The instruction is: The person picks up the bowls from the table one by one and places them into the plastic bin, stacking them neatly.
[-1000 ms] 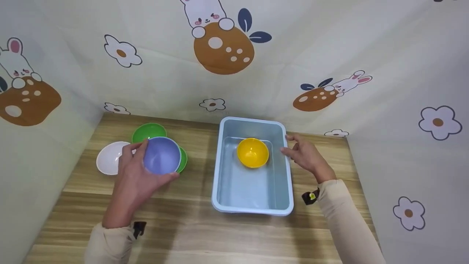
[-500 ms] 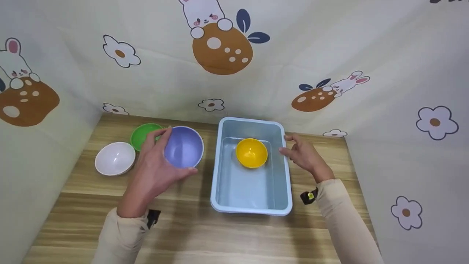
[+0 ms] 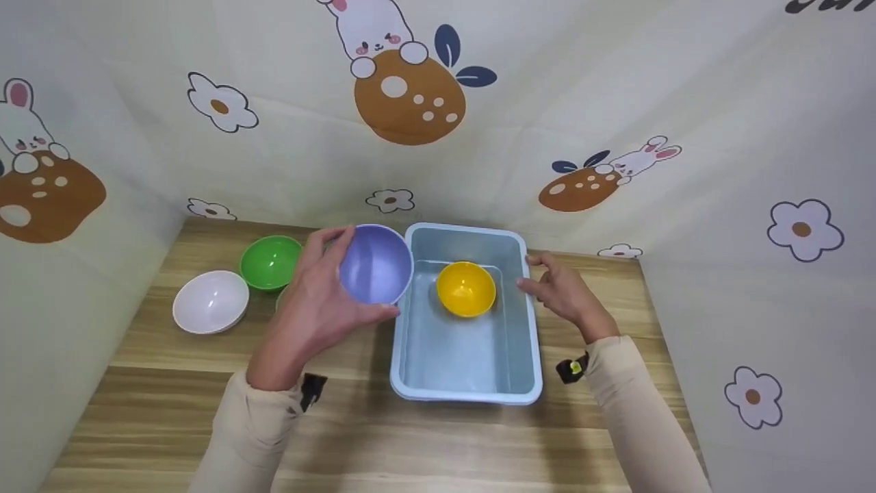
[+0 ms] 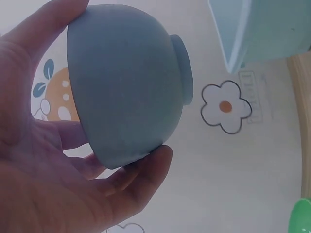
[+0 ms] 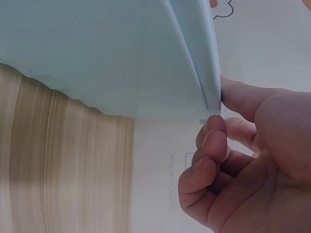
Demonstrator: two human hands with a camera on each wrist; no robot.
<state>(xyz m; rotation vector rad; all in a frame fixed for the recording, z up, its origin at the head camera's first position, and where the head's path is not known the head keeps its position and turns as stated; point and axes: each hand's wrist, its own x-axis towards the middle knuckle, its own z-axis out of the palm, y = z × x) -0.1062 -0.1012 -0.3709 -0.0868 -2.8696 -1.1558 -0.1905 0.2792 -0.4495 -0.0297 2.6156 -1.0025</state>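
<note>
My left hand [image 3: 311, 308] holds a purple-blue bowl [image 3: 375, 263] by its rim, thumb on the near side and fingers on the far side. The bowl overlaps the left rim of a light blue plastic basin [image 3: 452, 359] in the head view. From the left wrist, the bowl's outside and foot ring [image 4: 182, 70] show, with the bowl tilted on its side. Inside the basin sits a yellow bowl [image 3: 466, 289]. On the opposite side, my right hand [image 3: 564, 293] pinches the basin's right rim [image 5: 209, 63], fingers curled beneath its lip.
A green bowl [image 3: 269, 262] and a white bowl [image 3: 211, 301] stand on the wooden table [image 3: 171, 397] at the left. Another bowl is mostly hidden behind my left hand. Patterned cloth [image 3: 294, 164] rises behind and on both sides of the table.
My left hand has carried the purple-blue bowl rightward, from over the green and white bowls to the basin's left rim. The right hand keeps its place at the basin.
</note>
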